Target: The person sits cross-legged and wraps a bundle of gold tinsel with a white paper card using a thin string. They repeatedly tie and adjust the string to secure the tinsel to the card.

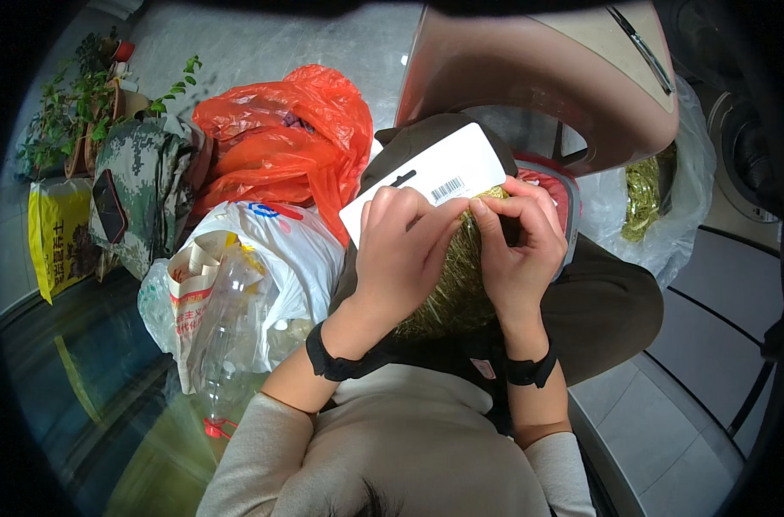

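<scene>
A white hang card (473,155) with a barcode and a dark hanging slot lies across my lap, tilted up to the right. My left hand (402,249) lies over its lower edge, fingers curled, thumb and fingertip pinched near the card's lower right edge. Close beside it, my right hand (524,242) has thumb and finger pinched at the same spot, touching gold tinsel (460,284). What sits between the fingertips is too small to tell. More of the shiny gold tinsel bulges in my lap beneath both hands. Both wrists wear black bands.
A red-lined basket (570,207) stands by my right knee. Beyond it are a brown plastic stool (534,71) with a black pen-like tool (641,48) and a clear bag (683,194) of gold tinsel. Left are red (269,168) and white (295,252) plastic bags, a clear bottle (227,349) and potted plants (75,116).
</scene>
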`<state>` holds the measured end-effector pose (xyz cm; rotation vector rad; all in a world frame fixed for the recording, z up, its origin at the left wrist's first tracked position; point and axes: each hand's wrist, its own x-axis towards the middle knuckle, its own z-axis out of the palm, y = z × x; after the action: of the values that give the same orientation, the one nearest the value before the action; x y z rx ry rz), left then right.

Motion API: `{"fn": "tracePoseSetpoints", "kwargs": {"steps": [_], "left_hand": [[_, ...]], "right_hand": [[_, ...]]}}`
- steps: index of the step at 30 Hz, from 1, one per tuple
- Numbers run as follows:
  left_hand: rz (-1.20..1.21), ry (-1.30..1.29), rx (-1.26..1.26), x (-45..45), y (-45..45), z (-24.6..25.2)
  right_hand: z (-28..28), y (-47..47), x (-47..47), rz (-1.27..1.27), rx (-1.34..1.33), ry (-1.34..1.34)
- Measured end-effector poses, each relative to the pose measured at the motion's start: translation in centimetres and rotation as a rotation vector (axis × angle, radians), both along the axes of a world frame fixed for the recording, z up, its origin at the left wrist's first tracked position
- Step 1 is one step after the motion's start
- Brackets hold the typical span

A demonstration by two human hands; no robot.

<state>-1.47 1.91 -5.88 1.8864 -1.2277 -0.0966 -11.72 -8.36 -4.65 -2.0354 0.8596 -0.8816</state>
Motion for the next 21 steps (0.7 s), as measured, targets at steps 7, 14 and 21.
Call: {"fn": "tracePoseSetpoints", "kwargs": {"steps": [7, 14, 21], "left_hand": [[-0.053, 0.017, 0.009, 0.52, -0.04, 0.28], [-0.038, -0.029, -0.006, 0.38, -0.18, 0.13], [-0.056, -0.007, 0.051, 0.59, -0.17, 0.78]], "right_hand": [[-0.22, -0.01, 0.18, -0.002, -0.024, -0.038], [-0.42, 0.09, 0.41, -0.026, -0.116, -0.057], [-0.31, 0.10, 0.46, -0.016, -0.144, -0.060]]}}
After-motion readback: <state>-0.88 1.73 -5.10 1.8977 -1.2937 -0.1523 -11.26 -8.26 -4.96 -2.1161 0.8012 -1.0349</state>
